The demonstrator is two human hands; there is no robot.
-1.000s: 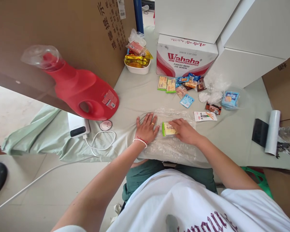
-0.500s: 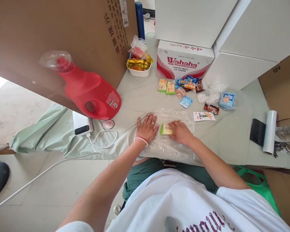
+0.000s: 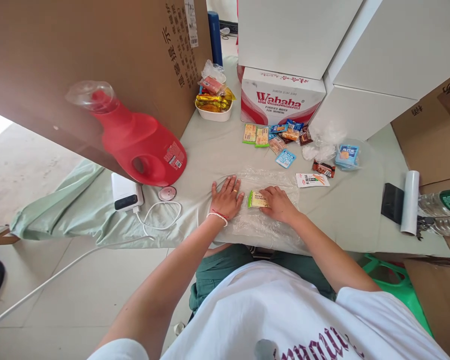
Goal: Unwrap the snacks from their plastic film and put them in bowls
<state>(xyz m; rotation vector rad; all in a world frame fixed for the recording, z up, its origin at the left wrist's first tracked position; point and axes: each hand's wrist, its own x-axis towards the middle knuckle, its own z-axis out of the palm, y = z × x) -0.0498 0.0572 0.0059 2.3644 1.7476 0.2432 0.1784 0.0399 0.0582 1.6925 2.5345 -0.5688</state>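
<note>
My left hand (image 3: 227, 197) lies flat with fingers spread on the left edge of a clear plastic bag (image 3: 262, 225) spread on the pale green cloth (image 3: 210, 150). My right hand (image 3: 279, 202) rests on a small yellow snack packet with a green end (image 3: 255, 199), fingers laid over its right side, on top of the bag. Beyond the bag lies a loose group of small snack packets (image 3: 273, 137) and a white packet (image 3: 312, 179).
A red jug (image 3: 135, 142) leans at the left by a white power bank (image 3: 124, 192) with cable. A white bowl of snacks (image 3: 213, 102), a Wahaha box (image 3: 281, 97), white cabinets, cardboard, a film roll (image 3: 410, 202) surround the cloth.
Both hands stay on the bag and packet; only the camera view has shifted slightly.
</note>
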